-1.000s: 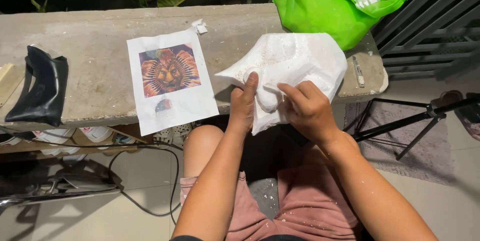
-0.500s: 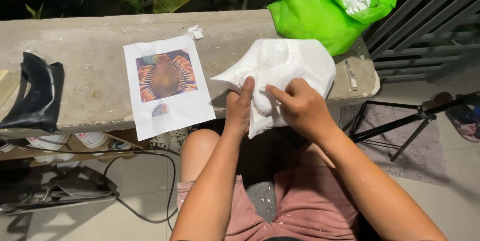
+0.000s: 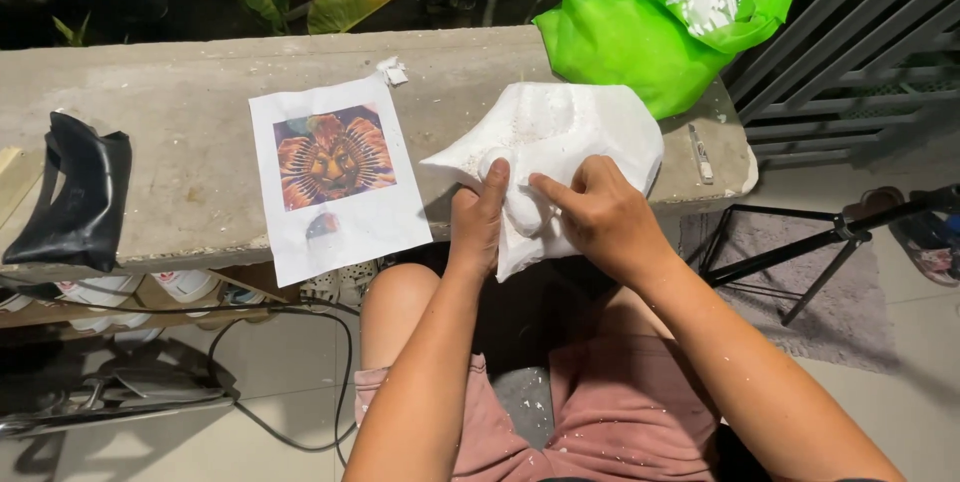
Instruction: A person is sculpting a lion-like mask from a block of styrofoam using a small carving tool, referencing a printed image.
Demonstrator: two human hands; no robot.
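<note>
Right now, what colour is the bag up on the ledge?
Bright green bag, seen best in the head view.

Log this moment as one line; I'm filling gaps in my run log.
left hand: gripping white foam piece | right hand: pressing on it | foam: on concrete ledge edge | printed picture sheet: beside it, untouched

On the concrete ledge, left of centre in the frame, you have a white rectangular sheet (image 3: 338,180) lying flat, its lower edge overhanging the ledge's front. It carries a square colour print in orange, brown and dark tones on its upper half, and a small dark print beneath. At the upper right of the frame, a bright green bag (image 3: 640,27) stands on the ledge, open-topped, with white scraps showing inside. No screens or signs in view.
</note>
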